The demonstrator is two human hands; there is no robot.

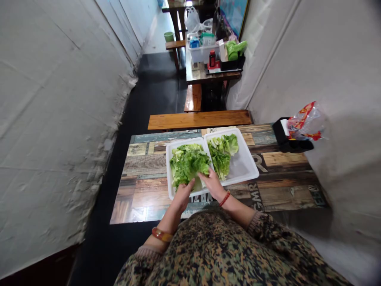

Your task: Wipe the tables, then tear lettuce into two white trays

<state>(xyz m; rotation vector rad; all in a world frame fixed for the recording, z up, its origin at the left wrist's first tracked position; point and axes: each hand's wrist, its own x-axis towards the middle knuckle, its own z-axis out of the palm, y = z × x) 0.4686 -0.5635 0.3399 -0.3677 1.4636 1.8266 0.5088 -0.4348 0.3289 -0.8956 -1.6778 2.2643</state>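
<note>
Two white plastic trays stand side by side on the table. Green lettuce (187, 159) fills most of the left tray (168, 174). My left hand (183, 194) is at the near edge of that tray, closed on lettuce leaves with the thumb showing and the other fingers partly hidden. My right hand (212, 182) grips the same heap from its near right side, close to where the trays meet. More lettuce leaves (222, 155) lie along the left part of the right tray (247, 165), whose bare bottom shows on its right side.
The patterned wood table (149, 167) carries a black caddy (290, 137) with a red and clear plastic packet at the far right. Beyond it is a wooden bench (199, 118), then another table (199, 73) with a white bin (201, 53). Walls rise on both sides.
</note>
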